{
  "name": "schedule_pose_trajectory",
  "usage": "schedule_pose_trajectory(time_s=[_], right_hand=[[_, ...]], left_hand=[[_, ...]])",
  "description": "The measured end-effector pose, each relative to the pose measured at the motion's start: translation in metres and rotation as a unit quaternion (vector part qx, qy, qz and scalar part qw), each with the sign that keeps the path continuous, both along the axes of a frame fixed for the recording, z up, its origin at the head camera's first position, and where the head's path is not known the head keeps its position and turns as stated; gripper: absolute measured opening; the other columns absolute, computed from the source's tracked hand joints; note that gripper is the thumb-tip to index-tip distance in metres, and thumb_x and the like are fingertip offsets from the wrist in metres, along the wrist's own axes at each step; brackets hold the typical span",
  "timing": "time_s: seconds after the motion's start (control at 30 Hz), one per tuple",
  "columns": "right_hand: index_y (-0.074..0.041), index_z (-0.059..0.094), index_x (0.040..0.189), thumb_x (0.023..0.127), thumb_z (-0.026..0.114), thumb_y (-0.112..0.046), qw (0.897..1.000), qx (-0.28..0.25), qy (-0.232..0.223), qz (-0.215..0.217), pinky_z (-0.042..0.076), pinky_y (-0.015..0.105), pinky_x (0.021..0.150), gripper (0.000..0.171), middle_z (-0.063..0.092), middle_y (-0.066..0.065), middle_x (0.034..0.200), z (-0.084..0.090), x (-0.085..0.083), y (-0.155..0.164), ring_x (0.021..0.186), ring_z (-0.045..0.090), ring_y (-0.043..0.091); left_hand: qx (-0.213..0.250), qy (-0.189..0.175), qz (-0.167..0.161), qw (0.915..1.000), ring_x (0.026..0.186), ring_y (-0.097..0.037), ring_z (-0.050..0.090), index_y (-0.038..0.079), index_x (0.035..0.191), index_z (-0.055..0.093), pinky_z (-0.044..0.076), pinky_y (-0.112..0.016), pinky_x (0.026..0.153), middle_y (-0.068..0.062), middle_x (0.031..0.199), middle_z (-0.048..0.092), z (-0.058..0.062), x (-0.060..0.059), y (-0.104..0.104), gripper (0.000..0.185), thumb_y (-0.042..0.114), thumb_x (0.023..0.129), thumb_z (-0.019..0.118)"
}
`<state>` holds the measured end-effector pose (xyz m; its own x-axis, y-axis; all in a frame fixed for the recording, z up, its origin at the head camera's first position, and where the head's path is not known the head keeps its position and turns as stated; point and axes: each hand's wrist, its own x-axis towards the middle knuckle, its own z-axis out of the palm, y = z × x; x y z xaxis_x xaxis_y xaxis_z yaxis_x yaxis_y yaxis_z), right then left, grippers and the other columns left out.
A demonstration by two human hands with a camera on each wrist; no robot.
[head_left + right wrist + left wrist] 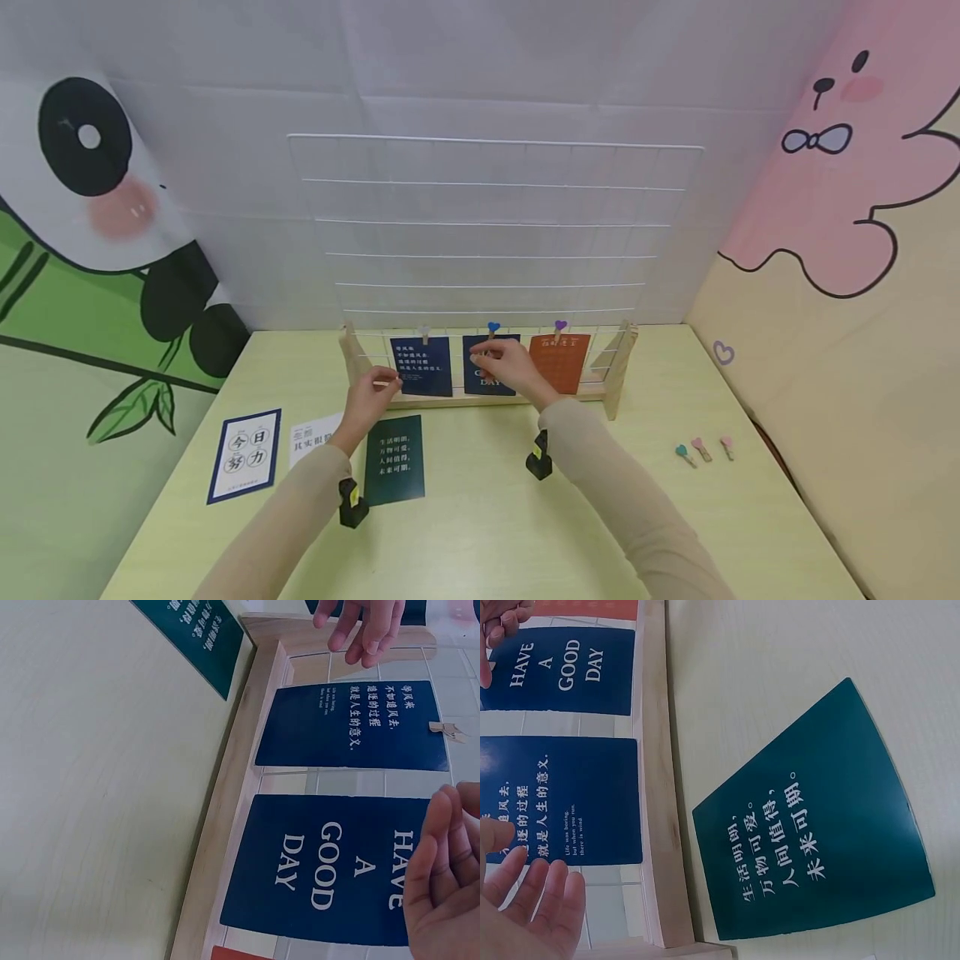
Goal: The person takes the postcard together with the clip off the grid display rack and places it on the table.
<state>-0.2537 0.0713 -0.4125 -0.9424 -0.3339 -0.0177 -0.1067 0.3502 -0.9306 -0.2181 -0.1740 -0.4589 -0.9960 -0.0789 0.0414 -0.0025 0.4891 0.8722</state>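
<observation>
A blue card with white Chinese text (422,367) hangs by a clip on a wire grid rack. My left hand (367,402) is at its left edge, fingers loosely bent; nothing shows in it in the right wrist view. Beside it hangs a blue "HAVE A GOOD DAY" card (322,862) under a blue heart clip (492,327). In front of that card's upper part is my right hand (516,371), fingers bent, nothing visible between them. Whether it touches the card I cannot tell. An orange card (558,364) hangs to the right under a purple heart clip (560,326).
A green card (394,460), a white card (313,435) partly behind the left arm, and a blue-bordered card (245,456) lie on the table at left. Three small heart clips (701,450) lie at right. The wooden rack base (450,402) runs below the hanging cards.
</observation>
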Motion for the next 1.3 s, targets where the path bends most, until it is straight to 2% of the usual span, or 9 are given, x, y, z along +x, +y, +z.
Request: schedule_pose_trajectory(time_s=[0.17,0.37,0.6,0.7,0.9,1.17,1.3], right_hand=[[-0.001,0.059,0.110,0.088,0.055,-0.013,1.000,-0.003,-0.001,0.002,0.048,0.047,0.067,0.026,0.058,0.028,0.078,0.001,0.000,-0.005,0.073,0.055,0.042],[0.000,0.059,0.110,0.088,0.055,-0.015,1.000,-0.002,0.008,0.009,0.050,0.038,0.063,0.027,0.058,0.028,0.080,0.001,-0.002,-0.011,0.074,0.056,0.041],[-0.002,0.058,0.112,0.088,0.056,-0.016,1.000,-0.005,0.018,0.012,0.047,0.048,0.068,0.028,0.057,0.028,0.081,0.000,-0.006,-0.019,0.073,0.055,0.042],[-0.003,0.059,0.111,0.088,0.056,-0.016,1.000,-0.005,0.022,0.010,0.047,0.048,0.069,0.027,0.058,0.027,0.081,-0.001,-0.006,-0.023,0.070,0.056,0.039],[-0.003,0.060,0.110,0.087,0.056,-0.016,0.999,0.009,0.044,0.004,0.049,0.043,0.069,0.026,0.059,0.024,0.077,0.002,-0.005,-0.031,0.053,0.055,0.017],[-0.008,0.059,0.113,0.087,0.056,-0.020,0.997,0.043,0.069,0.004,0.048,0.025,0.064,0.028,0.061,0.019,0.075,0.006,-0.008,-0.040,0.054,0.056,0.015],[-0.009,0.058,0.115,0.087,0.057,-0.021,0.997,0.034,0.068,0.008,0.047,0.025,0.061,0.030,0.061,0.020,0.074,0.009,-0.008,-0.044,0.056,0.057,0.019]], left_hand=[[0.004,-0.002,0.006,1.0000,0.094,-0.031,0.052,-0.001,0.106,0.053,0.045,-0.042,0.078,-0.018,0.106,0.054,0.000,-0.002,-0.001,0.024,0.013,0.087,0.055],[0.011,-0.009,0.014,0.9998,0.096,-0.032,0.052,-0.001,0.109,0.051,0.045,-0.042,0.079,-0.019,0.108,0.053,-0.005,-0.007,-0.004,0.027,0.014,0.087,0.055],[0.016,-0.009,0.020,0.9996,0.100,-0.034,0.049,0.000,0.116,0.047,0.043,-0.044,0.081,-0.021,0.110,0.051,-0.010,-0.011,-0.006,0.033,0.014,0.087,0.055],[0.020,-0.007,0.020,0.9996,0.100,-0.036,0.049,0.000,0.117,0.046,0.043,-0.045,0.081,-0.022,0.110,0.051,-0.011,-0.012,-0.005,0.034,0.014,0.087,0.055],[0.028,0.003,0.012,0.9995,0.097,-0.037,0.050,-0.001,0.120,0.043,0.043,-0.046,0.080,-0.024,0.108,0.051,-0.010,-0.013,-0.003,0.037,0.011,0.087,0.055],[0.033,-0.001,0.013,0.9994,0.097,-0.036,0.050,-0.001,0.123,0.040,0.043,-0.046,0.081,-0.024,0.110,0.049,-0.008,-0.013,0.000,0.041,0.011,0.087,0.055],[0.037,-0.002,0.009,0.9993,0.097,-0.036,0.049,-0.001,0.124,0.039,0.043,-0.045,0.081,-0.024,0.110,0.049,-0.008,-0.014,0.001,0.041,0.010,0.088,0.054]])
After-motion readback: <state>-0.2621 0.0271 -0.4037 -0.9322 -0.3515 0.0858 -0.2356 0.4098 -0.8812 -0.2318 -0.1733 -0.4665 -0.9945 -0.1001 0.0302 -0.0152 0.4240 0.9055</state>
